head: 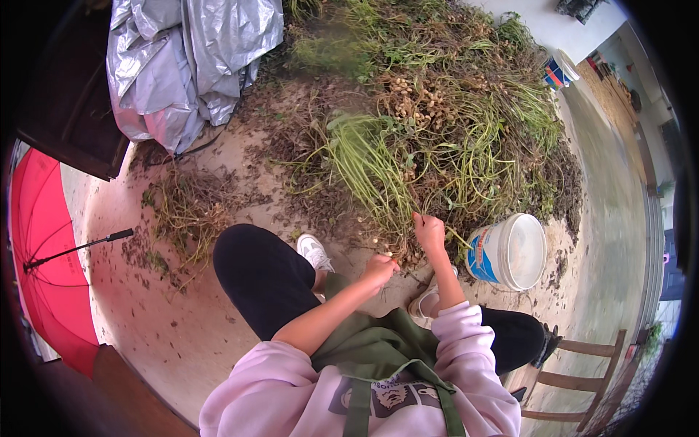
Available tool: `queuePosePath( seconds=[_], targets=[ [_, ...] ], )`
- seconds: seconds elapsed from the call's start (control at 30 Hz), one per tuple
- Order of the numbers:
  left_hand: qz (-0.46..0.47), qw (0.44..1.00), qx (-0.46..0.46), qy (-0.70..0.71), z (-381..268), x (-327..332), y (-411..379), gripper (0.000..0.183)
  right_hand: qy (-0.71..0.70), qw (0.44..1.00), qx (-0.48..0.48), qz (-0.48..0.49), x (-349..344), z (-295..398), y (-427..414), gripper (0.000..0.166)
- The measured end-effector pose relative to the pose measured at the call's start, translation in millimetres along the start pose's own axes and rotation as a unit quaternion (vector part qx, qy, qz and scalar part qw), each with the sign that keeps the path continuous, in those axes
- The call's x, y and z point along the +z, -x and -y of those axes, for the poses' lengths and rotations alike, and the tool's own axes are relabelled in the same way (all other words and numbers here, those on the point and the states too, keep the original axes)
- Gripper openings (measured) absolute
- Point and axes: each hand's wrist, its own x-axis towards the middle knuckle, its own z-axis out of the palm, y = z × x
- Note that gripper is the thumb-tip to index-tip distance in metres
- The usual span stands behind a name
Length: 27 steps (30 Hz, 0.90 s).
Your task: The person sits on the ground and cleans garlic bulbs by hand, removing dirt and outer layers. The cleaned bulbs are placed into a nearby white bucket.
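My right hand (430, 235) grips the lower stems of a bunch of green peanut plants (368, 158), whose leafy ends fan out away from me. At the root end of this bunch, near the floor, is my left hand (378, 273) with its fingers curled in. A small pale pod (389, 254) shows beside these fingers; whether they pinch anything is hidden. Just beyond both hands lies a large heap of pulled peanut plants (469, 131), with clusters of tan peanut pods (418, 104) among the roots. A white plastic bucket (505, 251) with a blue label stands right of my right hand.
A silver tarpaulin (191, 65) hangs at the upper left, beside dark wooden furniture (71, 93). An open red umbrella (46, 257) lies at the left. A smaller plant pile (188, 210) rests near my left knee. At lower right stands a wooden chair (573, 381); another bucket (560, 71) is farther off.
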Motion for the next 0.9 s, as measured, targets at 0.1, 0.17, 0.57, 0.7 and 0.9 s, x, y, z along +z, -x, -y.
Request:
queuePosePath(
  seconds=[0.1, 0.17, 0.57, 0.7, 0.9],
  targets=[
    [0.003, 1.000, 0.002, 0.023, -3.0, -1.9, 2.6, 0.018, -0.302, 0.886, 0.333, 0.116, -6.2, 15.1, -10.6, 0.050],
    [0.006, 0.999, 0.009, 0.033, -2.1, 0.1, 1.6, 0.019, -0.430, 0.815, 0.375, 0.099, 0.2, 4.9, -10.4, 0.050],
    [0.002, 0.998, 0.066, 0.013, -4.6, -1.5, 3.0, 0.022, -0.131, 0.970, 0.202, 0.011, 7.2, -15.9, -5.1, 0.041],
    [-0.015, 0.997, 0.080, 0.012, -1.1, -3.8, 2.3, 0.021, -0.383, 0.834, 0.394, 0.045, 1.0, -12.2, -18.6, 0.038],
    [-0.077, 0.994, 0.071, 0.043, 24.6, -13.9, -9.9, 0.019, -0.460, 0.832, 0.281, 0.135, -51.4, -20.1, -26.6, 0.027]
  ],
)
